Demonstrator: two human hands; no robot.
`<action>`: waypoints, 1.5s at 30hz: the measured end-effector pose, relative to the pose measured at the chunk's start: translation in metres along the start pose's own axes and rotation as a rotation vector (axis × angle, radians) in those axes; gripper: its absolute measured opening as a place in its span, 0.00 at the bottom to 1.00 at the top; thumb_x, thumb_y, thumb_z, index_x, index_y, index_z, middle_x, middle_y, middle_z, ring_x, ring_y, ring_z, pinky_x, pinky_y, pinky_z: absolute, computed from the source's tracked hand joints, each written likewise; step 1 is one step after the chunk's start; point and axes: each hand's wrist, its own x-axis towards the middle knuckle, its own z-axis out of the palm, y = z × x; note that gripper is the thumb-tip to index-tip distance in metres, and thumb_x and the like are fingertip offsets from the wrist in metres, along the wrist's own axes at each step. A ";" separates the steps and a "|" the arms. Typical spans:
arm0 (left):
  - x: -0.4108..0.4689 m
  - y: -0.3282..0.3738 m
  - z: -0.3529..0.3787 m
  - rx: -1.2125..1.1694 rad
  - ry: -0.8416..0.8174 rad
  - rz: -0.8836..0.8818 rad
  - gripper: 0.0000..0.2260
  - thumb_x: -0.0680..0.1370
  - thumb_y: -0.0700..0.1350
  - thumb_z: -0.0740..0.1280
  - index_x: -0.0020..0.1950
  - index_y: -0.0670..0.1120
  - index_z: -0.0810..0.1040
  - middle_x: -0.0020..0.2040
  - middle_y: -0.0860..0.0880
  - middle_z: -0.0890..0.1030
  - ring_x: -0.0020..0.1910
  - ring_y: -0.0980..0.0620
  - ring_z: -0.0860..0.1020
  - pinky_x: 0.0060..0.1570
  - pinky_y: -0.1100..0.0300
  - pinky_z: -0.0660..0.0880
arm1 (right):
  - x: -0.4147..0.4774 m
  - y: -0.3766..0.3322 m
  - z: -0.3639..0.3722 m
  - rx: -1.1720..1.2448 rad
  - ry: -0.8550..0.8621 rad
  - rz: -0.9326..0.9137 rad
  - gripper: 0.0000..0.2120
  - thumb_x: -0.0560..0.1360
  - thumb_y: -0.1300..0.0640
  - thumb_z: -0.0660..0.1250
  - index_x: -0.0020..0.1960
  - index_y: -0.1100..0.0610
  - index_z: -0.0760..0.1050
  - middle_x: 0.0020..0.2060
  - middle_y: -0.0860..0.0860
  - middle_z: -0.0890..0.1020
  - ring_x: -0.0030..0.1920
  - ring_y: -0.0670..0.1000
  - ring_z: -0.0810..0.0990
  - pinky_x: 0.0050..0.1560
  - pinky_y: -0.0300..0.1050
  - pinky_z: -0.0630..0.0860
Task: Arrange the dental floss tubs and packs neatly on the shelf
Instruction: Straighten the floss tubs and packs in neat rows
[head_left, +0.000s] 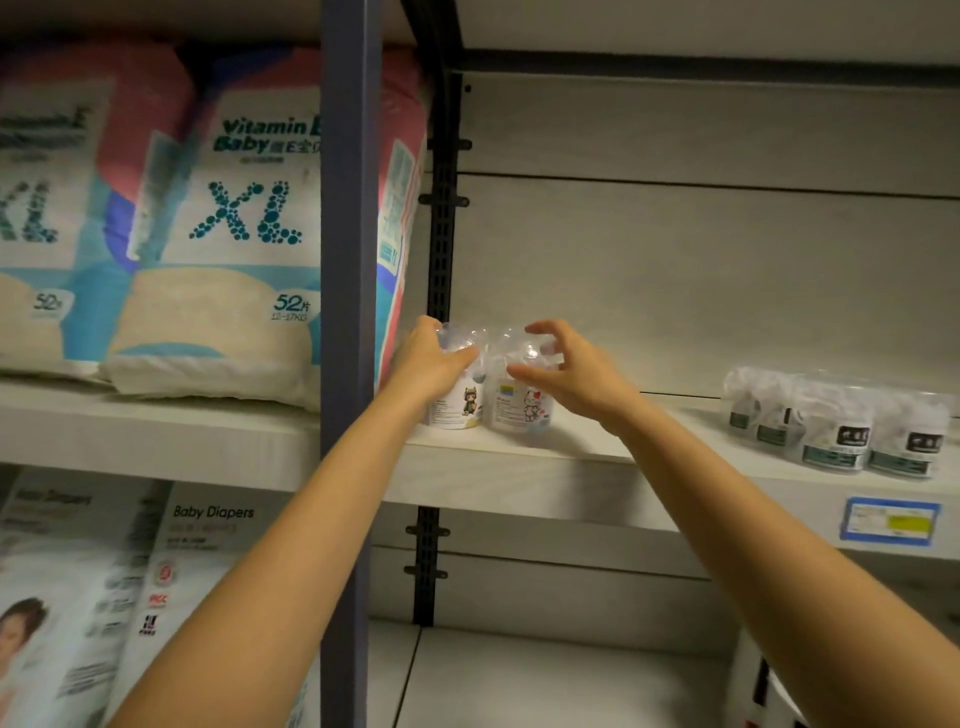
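At the centre of the frame, the left hand (431, 358) grips the top of the left tub (462, 405) on the shelf (519, 467) while the right hand (571, 369), fingers spread wide, hovers at the right tub (519, 410), suggesting placement; next, both fronts likely need squaring.
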 end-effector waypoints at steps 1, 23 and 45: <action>-0.001 0.001 -0.001 0.024 0.001 0.018 0.22 0.77 0.48 0.65 0.68 0.44 0.64 0.66 0.44 0.71 0.52 0.48 0.72 0.48 0.56 0.71 | 0.000 0.000 -0.002 0.017 0.001 0.005 0.27 0.72 0.49 0.68 0.67 0.51 0.65 0.64 0.57 0.73 0.61 0.57 0.74 0.61 0.56 0.73; -0.022 0.066 0.098 -0.040 -0.300 0.213 0.24 0.73 0.54 0.68 0.65 0.47 0.68 0.67 0.47 0.72 0.59 0.51 0.73 0.56 0.56 0.71 | -0.058 0.072 -0.138 -0.265 -0.031 0.095 0.28 0.71 0.46 0.67 0.67 0.51 0.63 0.65 0.57 0.73 0.59 0.56 0.76 0.60 0.54 0.73; 0.019 0.074 0.121 0.315 -0.284 0.379 0.21 0.70 0.47 0.74 0.61 0.53 0.75 0.64 0.50 0.74 0.57 0.50 0.76 0.56 0.56 0.73 | 0.017 0.109 -0.162 -0.657 -0.199 -0.037 0.21 0.70 0.48 0.70 0.61 0.50 0.72 0.59 0.51 0.78 0.55 0.55 0.78 0.58 0.51 0.74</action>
